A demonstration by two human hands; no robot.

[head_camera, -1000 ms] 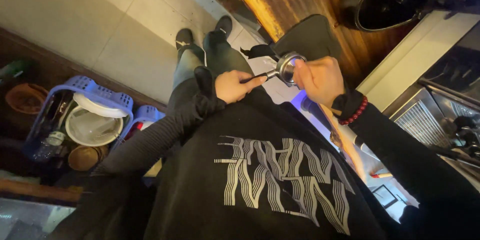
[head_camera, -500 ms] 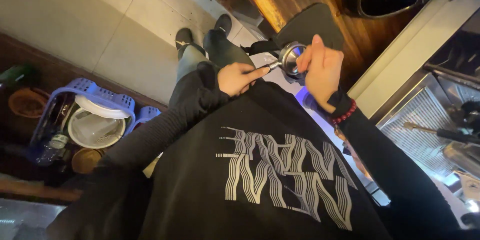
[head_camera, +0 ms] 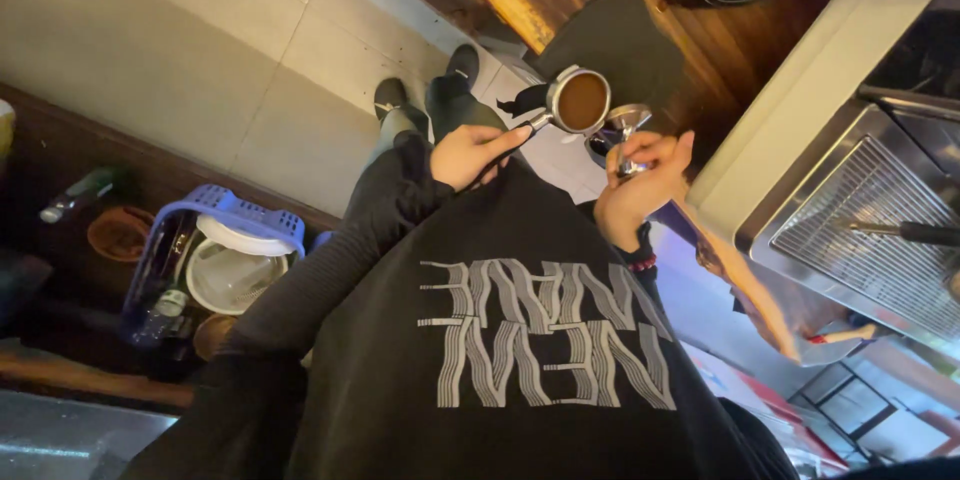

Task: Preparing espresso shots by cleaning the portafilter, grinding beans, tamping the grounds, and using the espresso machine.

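At the far left, a blue plastic basket (head_camera: 215, 230) of stacked white plates and dishes sits on a dark lower shelf, with pale floor tiles (head_camera: 200, 40) beyond it. The left hand (head_camera: 470, 155) is closed around the dark handle of a portafilter (head_camera: 578, 100), holding it out level in front of the person's black printed sweatshirt (head_camera: 520, 360). Half a second ago the right hand covered the basket; now it has drawn off to the side, and the brown bed of ground coffee lies open to view, flat and filling the metal rim. That suggests the pressing of the grounds is finished or paused. The right hand (head_camera: 640, 175) is curled about a metal tamper (head_camera: 628, 130), held just beside the portafilter and clear of it. Beneath both lie a dark mat (head_camera: 640, 50) and a wooden counter (head_camera: 740, 60). Further right stands the steel drip tray grille (head_camera: 880, 230) of an espresso machine, in a dim, warmly lit bar area.
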